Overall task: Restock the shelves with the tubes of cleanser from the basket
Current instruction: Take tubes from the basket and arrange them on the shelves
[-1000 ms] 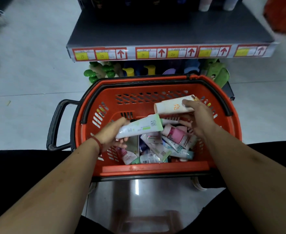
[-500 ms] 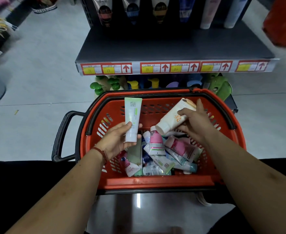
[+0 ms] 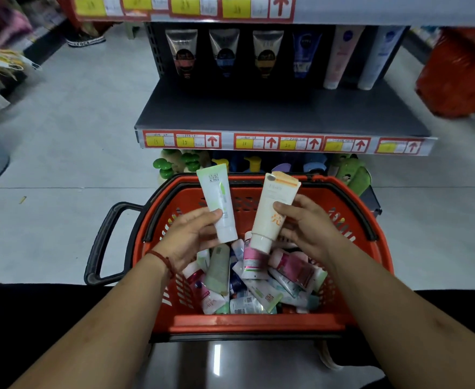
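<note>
Left hand (image 3: 191, 237): raised over the near left of the basket, thumb on the front of a green and white tube and fingers curled behind it, pinching its lower half
Green and white tube (image 3: 218, 200): held nearly upright, cap down, flat sealed end up and leaning slightly left; its top reaches past the far rim of the basket
Right hand (image 3: 309, 228): raised over the right of the basket, thumb pressed on the front of a cream and orange tube, fingers wrapped round its side and back
Cream and orange tube (image 3: 272, 211): cap down, sealed end up and tilted right; just beside the green one but apart from it
Basket (image 3: 253, 322): red plastic with slotted walls and black handles, on the floor between the person and the shelf
Loose tubes (image 3: 258, 284): a jumbled heap in the bottom of the basket, pink, white, pale green and blue, lying across each other
Shelf (image 3: 281, 110): dark board beyond the basket, its front part bare, with red and yellow price tags (image 3: 271, 142) along the edge
Shelf stock: three dark tubes (image 3: 225, 51) at the back left, then a blue tube (image 3: 305, 54), a pink and white one (image 3: 340, 54) and a white one (image 3: 376, 57), all standing cap down
Bracelet (image 3: 163, 261): red cord round the left wrist
Lower shelf: green and yellow bottle tops (image 3: 174, 164) show just behind the basket
</note>
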A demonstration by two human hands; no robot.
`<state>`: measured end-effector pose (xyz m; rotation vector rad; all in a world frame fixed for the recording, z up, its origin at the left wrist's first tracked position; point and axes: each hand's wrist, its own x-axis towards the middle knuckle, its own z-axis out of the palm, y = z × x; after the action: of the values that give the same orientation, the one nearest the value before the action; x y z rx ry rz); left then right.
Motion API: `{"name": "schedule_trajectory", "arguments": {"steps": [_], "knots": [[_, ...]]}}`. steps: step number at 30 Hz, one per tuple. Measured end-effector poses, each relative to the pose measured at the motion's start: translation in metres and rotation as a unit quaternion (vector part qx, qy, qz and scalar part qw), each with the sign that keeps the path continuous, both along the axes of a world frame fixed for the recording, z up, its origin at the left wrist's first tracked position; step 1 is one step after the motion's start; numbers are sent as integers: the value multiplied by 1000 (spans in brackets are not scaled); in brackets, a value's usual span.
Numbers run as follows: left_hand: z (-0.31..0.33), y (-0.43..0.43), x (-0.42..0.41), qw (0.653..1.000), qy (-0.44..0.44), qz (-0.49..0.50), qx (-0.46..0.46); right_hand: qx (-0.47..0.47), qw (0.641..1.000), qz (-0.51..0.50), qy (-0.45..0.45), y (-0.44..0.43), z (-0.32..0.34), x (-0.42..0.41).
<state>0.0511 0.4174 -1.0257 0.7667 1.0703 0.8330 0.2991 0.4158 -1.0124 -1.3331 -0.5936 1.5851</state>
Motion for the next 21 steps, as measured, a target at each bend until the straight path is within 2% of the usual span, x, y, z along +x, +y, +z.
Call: {"name": "schedule_trajectory", "arguments": {"steps": [9,14,21], "knots": [[77,37,-13,987,75,-44,135,84,995,42,-43,14,58,0],[135,55,-25,979,71,-43,188,153,982,63,-89,31,117,-10],[217,78,-52,947,136,-43,289,260,950,87,-153,52,215,-32]]}}
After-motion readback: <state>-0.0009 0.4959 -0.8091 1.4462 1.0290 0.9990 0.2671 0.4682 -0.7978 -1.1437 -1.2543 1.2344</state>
